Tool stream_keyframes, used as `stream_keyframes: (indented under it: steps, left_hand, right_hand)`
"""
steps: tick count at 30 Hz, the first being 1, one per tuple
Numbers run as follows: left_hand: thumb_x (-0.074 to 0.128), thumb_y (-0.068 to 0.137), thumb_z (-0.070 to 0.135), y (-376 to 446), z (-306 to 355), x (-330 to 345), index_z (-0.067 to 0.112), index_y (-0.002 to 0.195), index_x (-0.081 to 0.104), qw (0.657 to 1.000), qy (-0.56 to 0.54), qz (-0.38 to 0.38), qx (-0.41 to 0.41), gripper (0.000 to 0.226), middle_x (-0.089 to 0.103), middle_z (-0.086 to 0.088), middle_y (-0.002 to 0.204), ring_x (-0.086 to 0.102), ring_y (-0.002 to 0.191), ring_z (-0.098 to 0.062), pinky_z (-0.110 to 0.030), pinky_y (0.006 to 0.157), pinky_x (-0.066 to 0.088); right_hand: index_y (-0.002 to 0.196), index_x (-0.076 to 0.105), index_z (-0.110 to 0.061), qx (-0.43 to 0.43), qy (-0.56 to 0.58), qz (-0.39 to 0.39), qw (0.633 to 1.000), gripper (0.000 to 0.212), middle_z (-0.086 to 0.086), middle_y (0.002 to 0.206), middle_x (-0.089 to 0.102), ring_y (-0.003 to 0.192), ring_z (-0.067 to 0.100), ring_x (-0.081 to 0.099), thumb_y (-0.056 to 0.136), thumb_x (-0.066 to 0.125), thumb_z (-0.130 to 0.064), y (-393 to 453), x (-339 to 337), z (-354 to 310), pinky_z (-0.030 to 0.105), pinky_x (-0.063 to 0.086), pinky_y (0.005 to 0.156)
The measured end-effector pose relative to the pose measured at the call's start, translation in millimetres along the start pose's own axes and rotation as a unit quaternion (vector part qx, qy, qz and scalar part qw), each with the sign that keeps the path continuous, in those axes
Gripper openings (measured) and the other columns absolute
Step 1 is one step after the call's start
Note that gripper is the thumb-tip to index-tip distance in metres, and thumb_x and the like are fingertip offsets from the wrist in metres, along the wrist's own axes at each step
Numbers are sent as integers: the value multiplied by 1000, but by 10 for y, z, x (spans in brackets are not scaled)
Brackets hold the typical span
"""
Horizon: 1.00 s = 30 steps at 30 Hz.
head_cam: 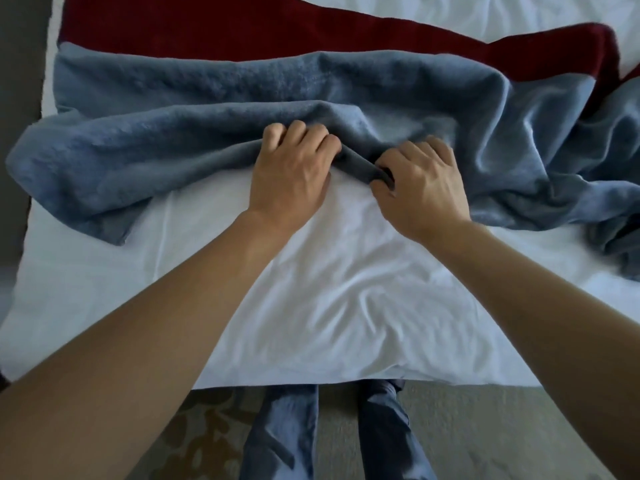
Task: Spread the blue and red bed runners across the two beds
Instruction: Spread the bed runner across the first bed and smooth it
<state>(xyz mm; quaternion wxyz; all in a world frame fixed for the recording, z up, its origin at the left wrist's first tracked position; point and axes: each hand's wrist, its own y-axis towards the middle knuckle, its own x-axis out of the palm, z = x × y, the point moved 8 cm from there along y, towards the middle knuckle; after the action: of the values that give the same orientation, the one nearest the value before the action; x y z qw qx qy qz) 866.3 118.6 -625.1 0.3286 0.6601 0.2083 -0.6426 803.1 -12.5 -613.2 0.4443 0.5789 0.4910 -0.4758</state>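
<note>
On the white bed [311, 289] the blue runner [242, 109] lies bunched beside the flatter red runner [242, 26], so the left hand [291, 178] and right hand [420, 188], both gripping its near edge, should draw apart evenly to flatten it.
</note>
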Motion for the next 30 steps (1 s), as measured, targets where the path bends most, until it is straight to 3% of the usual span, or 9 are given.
stream_keyframes:
  steps: [5,9,14,17,19,23,26,30]
  left_hand:
    - [46,92,11,118,88,-35,21,98,61,999,23,25,14,19,60,0,99,54,94,-27,-41,83,31]
    - [50,87,10,-99,163,-78,20,84,62,1000,-8,-9,-7,16,60,0,83,53,90,-28,-39,84,27]
    - [54,88,17,-552,169,-96,19,87,64,999,-4,-29,-21,10,60,0,83,53,85,-27,-41,83,29]
    - [52,92,27,-433,308,-136,21,91,64,1000,-13,-13,9,13,61,2,86,52,84,-25,-41,82,29]
    - [53,93,28,-497,434,-129,22,89,63,999,-22,-13,22,13,60,3,84,53,83,-25,-41,82,29]
    - [57,88,24,-788,363,-83,22,89,64,998,-24,-19,-46,8,60,2,84,53,83,-26,-43,79,28]
    - [55,85,21,-735,501,-107,20,95,63,995,-48,-11,-84,13,61,0,89,53,84,-27,-43,80,28]
    - [62,76,25,-351,1502,-212,20,105,60,993,-114,14,-11,29,60,-2,101,54,92,-29,-43,83,31]
  right_hand:
    - [84,71,-11,-2,-13,19,1000,16,6,74,64,76,30,55,85,56,-14,-158,63,1,43,39,105]
    - [78,70,-10,0,4,12,1000,12,9,71,64,76,34,58,82,59,-10,-321,76,-88,49,39,107]
    - [84,71,-13,-66,13,-40,997,15,7,78,62,82,31,59,83,57,-7,-470,107,-192,43,37,108]
    - [80,69,-12,-45,34,-11,998,11,7,74,62,77,32,58,80,59,-6,-401,20,-106,40,43,96]
    - [80,71,-13,-31,47,-22,998,13,7,73,64,78,31,57,81,59,-7,-495,46,-92,39,42,99]
    - [90,73,-14,-52,96,-47,993,17,5,81,66,86,29,58,83,58,-10,-733,59,-164,39,36,105]
    - [103,70,-14,-39,96,13,995,26,5,93,66,93,30,58,80,60,-10,-801,-201,178,41,32,111]
    - [113,67,-10,57,63,112,990,40,10,108,64,102,35,58,73,66,-11,-1100,-653,1279,48,38,106]
